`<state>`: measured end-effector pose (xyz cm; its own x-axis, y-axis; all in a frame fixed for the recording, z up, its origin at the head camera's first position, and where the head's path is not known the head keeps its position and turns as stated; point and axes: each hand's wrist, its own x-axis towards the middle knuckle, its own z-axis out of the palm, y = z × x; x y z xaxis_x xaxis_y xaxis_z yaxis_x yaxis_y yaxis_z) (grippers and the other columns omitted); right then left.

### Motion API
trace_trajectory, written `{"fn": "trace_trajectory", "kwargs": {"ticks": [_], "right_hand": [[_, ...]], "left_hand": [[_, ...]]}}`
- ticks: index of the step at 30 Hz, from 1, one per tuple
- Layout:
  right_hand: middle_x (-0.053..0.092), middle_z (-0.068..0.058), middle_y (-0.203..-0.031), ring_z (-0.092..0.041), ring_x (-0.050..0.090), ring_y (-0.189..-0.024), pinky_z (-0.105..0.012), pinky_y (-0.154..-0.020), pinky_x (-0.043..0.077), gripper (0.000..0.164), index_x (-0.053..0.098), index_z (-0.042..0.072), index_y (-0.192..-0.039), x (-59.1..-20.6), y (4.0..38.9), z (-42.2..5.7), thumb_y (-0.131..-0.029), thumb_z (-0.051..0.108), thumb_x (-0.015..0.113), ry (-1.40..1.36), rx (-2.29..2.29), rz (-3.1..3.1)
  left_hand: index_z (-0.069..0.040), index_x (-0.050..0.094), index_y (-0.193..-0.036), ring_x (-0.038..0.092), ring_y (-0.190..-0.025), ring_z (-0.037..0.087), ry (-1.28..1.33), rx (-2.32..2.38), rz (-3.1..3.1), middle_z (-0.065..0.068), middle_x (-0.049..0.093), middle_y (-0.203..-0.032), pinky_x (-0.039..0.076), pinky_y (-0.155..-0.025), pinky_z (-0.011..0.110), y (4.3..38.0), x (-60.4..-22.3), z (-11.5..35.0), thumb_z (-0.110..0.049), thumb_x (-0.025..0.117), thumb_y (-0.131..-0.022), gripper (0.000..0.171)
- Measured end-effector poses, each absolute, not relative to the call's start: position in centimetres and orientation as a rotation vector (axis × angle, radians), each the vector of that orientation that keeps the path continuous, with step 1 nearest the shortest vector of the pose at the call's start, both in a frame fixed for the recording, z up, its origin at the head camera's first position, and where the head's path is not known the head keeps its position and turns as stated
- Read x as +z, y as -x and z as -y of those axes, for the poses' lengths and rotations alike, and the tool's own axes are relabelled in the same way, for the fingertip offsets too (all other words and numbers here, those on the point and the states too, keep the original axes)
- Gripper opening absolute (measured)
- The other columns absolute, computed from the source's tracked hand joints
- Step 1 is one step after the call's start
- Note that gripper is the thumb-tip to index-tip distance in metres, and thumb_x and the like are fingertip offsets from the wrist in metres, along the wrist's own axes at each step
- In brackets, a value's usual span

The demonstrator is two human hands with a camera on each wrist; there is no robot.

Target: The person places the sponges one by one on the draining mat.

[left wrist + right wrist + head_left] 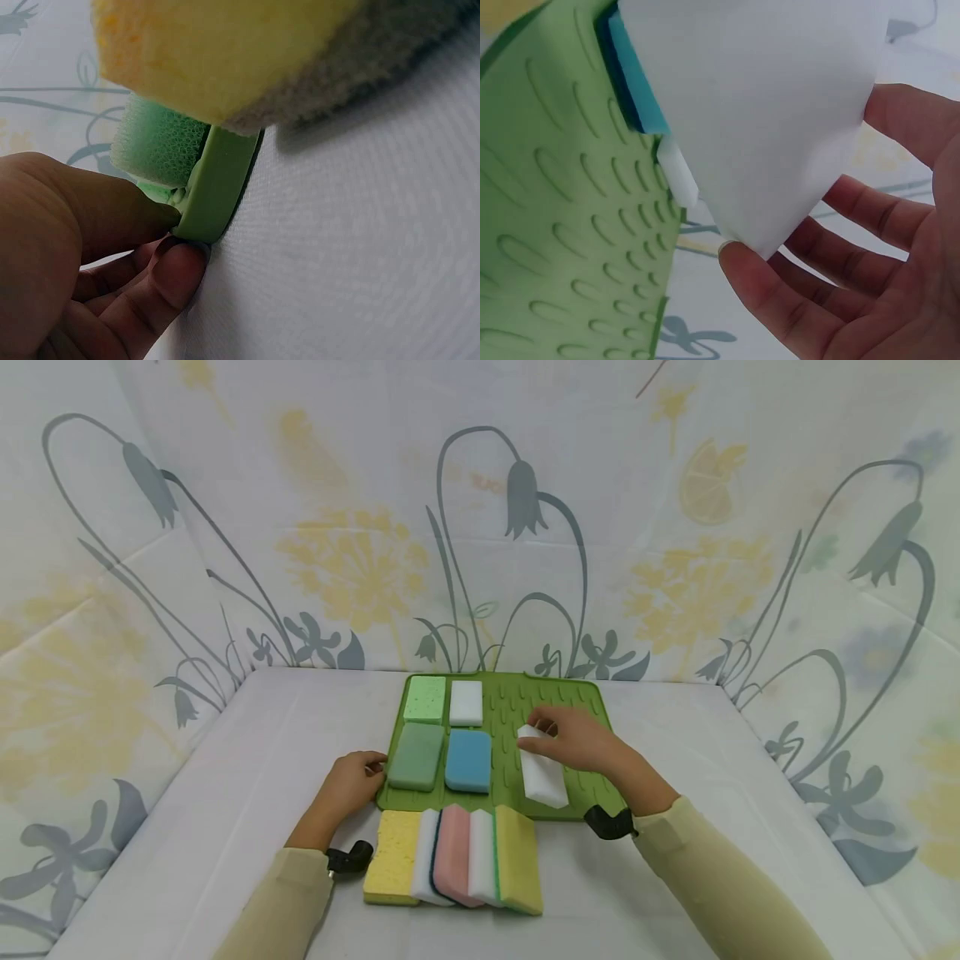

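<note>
The right hand (577, 745) pinches the white sponge (543, 777) at its far end — likely light, soft, best held by its long sides; the left hand (351, 783) pinches the green mat (558, 693) edge.

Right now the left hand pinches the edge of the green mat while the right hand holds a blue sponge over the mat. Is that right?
Not quite. The sponge in the right hand is white, not blue: the head view shows the white sponge under its fingers, while the blue sponge lies untouched on the green mat. The rest stands: the left hand pinches the mat's edge.
</note>
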<state>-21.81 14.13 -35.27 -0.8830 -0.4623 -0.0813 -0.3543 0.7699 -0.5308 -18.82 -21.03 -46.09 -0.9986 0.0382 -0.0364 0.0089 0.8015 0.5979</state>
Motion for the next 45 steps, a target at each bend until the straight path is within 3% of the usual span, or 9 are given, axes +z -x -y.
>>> {"fn": "trace_trajectory", "kwargs": {"ticks": [20,45], "right_hand": [[0.064,-0.015,-0.121,-0.03,0.063,-0.105,-0.039,-0.075,0.055,0.046,0.06,0.011,-0.123,-34.7,27.2,-12.0,-0.092,0.045,0.061,0.684,-0.673,-2.907],[0.059,-0.014,-0.128,-0.032,0.057,-0.116,-0.047,-0.091,0.049,0.049,0.057,0.01,-0.129,-36.3,32.9,-10.1,-0.094,0.045,0.058,0.616,-0.624,-2.895]], "left_hand": [[0.002,0.062,-0.126,0.064,-0.093,0.024,-0.022,1.014,-2.932,0.014,0.067,-0.106,0.052,-0.069,0.034,18.9,-46.2,21.0,-0.011,0.057,-0.093,0.035],[0.0,0.064,-0.124,0.064,-0.092,0.022,-0.002,1.032,-2.936,0.012,0.068,-0.105,0.053,-0.071,0.034,19.0,-46.3,21.0,-0.011,0.058,-0.093,0.034]]}}
